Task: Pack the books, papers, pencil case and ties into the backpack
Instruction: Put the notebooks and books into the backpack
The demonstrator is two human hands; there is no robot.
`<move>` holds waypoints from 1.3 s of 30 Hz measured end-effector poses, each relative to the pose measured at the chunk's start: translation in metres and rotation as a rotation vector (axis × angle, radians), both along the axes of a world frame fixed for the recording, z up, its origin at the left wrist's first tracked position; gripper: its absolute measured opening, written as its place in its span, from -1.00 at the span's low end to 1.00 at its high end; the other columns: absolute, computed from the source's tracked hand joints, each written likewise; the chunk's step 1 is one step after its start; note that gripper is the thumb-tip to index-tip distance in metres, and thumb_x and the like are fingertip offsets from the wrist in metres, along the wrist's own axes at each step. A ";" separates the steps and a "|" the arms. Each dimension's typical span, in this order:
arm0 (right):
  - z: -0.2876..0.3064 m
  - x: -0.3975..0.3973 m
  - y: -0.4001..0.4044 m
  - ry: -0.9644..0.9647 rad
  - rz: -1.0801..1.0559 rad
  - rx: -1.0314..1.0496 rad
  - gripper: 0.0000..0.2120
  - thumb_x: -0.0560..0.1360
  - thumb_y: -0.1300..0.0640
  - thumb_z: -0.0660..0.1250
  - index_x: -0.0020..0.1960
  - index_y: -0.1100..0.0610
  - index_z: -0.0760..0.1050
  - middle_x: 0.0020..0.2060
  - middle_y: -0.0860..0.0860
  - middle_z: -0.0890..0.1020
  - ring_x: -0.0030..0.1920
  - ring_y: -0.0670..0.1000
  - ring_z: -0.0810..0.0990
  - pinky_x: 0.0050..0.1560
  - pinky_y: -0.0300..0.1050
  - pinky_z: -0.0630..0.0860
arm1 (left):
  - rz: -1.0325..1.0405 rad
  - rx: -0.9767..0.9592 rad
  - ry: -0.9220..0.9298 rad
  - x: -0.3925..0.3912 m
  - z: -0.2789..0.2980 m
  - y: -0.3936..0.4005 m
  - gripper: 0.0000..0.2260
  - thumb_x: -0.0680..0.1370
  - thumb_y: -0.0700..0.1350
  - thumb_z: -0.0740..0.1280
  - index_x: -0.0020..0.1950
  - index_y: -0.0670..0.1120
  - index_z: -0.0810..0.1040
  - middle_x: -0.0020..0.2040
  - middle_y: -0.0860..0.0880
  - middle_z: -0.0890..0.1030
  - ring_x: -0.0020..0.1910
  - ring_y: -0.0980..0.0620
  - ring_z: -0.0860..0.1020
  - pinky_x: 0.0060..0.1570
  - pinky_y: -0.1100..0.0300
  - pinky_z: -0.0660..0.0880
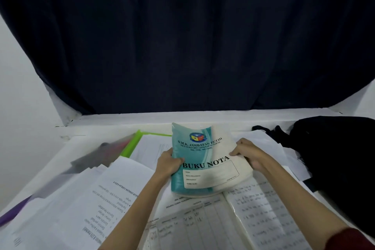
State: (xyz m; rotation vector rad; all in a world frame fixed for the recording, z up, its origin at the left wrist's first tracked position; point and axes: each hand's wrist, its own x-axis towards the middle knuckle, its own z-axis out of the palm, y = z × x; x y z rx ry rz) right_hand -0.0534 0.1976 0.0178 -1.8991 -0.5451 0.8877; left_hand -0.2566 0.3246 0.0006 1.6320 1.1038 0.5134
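"BUKU NOTA" notebook (205, 160) between both hands.

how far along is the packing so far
Nothing visibly packed yet: the inside of the backpack cannot be seen. In hand: left hand and right hand grip a notebook above the table. Left: papers, an open book, a pencil case. No ties visible.

Two bare forearms, a dark red sleeve (351, 238) on the right arm near the elbow.
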 end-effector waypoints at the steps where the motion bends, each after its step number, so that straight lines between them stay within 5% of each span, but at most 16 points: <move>1: 0.002 -0.001 0.001 0.052 -0.008 0.051 -0.70 0.45 0.44 0.30 -0.19 0.14 0.24 -0.17 0.13 0.45 -0.21 0.07 0.44 -0.36 -0.13 0.38 | 0.010 0.014 -0.022 -0.003 -0.001 0.002 -0.82 0.50 -0.29 0.34 0.06 -0.11 0.57 0.07 -0.10 0.62 -0.03 -0.06 0.59 -0.02 0.10 0.55; 3: 0.006 -0.008 0.002 0.116 -0.027 0.144 -0.72 0.47 0.46 0.26 -0.14 0.15 0.26 -0.16 0.13 0.52 -0.25 0.08 0.51 -0.41 -0.15 0.43 | 0.063 0.063 -0.089 -0.007 -0.002 0.008 -0.86 0.46 -0.31 0.38 -0.01 -0.14 0.59 0.19 -0.11 0.56 0.08 -0.09 0.58 0.09 -0.01 0.55; 5: 0.014 -0.016 0.003 0.200 -0.030 0.265 -0.73 0.48 0.48 0.24 -0.09 0.14 0.30 -0.14 0.15 0.58 -0.24 0.11 0.56 -0.36 -0.08 0.51 | 0.139 0.060 -0.195 -0.012 0.004 0.011 -0.77 0.47 -0.31 0.38 0.12 -0.15 0.56 0.27 -0.05 0.49 0.07 -0.02 0.56 0.06 0.04 0.56; 8: 0.027 -0.020 0.008 0.243 0.005 0.474 -0.59 0.46 0.55 0.21 0.11 0.10 0.32 -0.05 0.12 0.60 -0.11 0.10 0.58 -0.18 0.02 0.57 | 0.141 -0.124 -0.525 -0.021 0.034 0.017 -0.60 0.48 -0.40 0.33 0.24 -0.07 0.46 0.06 -0.16 0.63 -0.15 -0.08 0.63 -0.20 0.07 0.62; 11: 0.051 -0.022 0.016 0.156 0.047 0.610 -0.41 0.42 0.59 0.18 0.27 0.05 0.32 0.11 0.06 0.57 0.05 0.09 0.58 0.06 0.01 0.54 | 0.021 -0.091 -0.686 -0.027 0.070 0.025 -0.61 0.50 -0.40 0.30 0.24 -0.06 0.38 0.04 -0.12 0.63 -0.15 -0.07 0.64 -0.25 0.07 0.63; 15: 0.068 -0.026 0.026 0.049 0.098 0.627 -0.63 0.51 0.32 0.31 0.28 0.10 0.42 0.11 0.01 0.63 0.10 -0.01 0.60 0.13 -0.08 0.52 | -0.078 0.069 -0.609 -0.023 0.093 0.030 -0.72 0.51 -0.28 0.36 0.21 -0.13 0.49 0.07 -0.04 0.65 0.02 0.00 0.64 -0.06 0.17 0.61; 18: 0.066 -0.031 0.029 0.011 0.092 0.599 -0.71 0.50 0.19 0.36 0.21 0.10 0.50 0.06 -0.01 0.66 0.04 -0.04 0.63 -0.06 -0.22 0.53 | -0.062 0.069 -0.581 -0.021 0.091 0.031 -0.75 0.45 -0.19 0.44 0.12 -0.13 0.58 0.01 -0.03 0.68 -0.01 0.00 0.65 -0.11 0.20 0.60; 28: 0.044 -0.048 0.023 0.087 0.047 0.602 -0.76 0.44 0.29 0.41 0.09 0.14 0.54 -0.17 -0.06 0.70 -0.23 -0.17 0.67 -0.30 -0.38 0.52 | -0.035 -0.043 -0.507 -0.019 0.067 0.029 -0.51 0.32 0.03 0.47 0.17 -0.18 0.55 0.01 -0.09 0.69 -0.01 -0.06 0.66 -0.10 0.12 0.60; 36: 0.041 -0.053 0.024 0.081 -0.008 0.642 -0.75 0.44 0.25 0.42 0.11 0.13 0.53 -0.15 -0.07 0.71 -0.13 -0.11 0.67 -0.27 -0.37 0.53 | -0.042 -0.034 -0.512 -0.020 0.065 0.029 -0.63 0.44 -0.16 0.45 0.21 -0.20 0.52 0.08 -0.12 0.66 0.03 -0.10 0.65 -0.01 0.02 0.60; 39: 0.036 -0.054 0.023 0.055 -0.081 0.662 -0.67 0.43 0.26 0.44 0.16 0.15 0.48 -0.06 -0.02 0.67 -0.13 -0.14 0.65 -0.28 -0.38 0.53 | 0.055 0.031 -0.607 -0.020 0.058 0.022 -0.64 0.44 -0.31 0.41 0.21 -0.17 0.46 0.03 -0.07 0.66 -0.05 -0.05 0.65 -0.22 0.14 0.60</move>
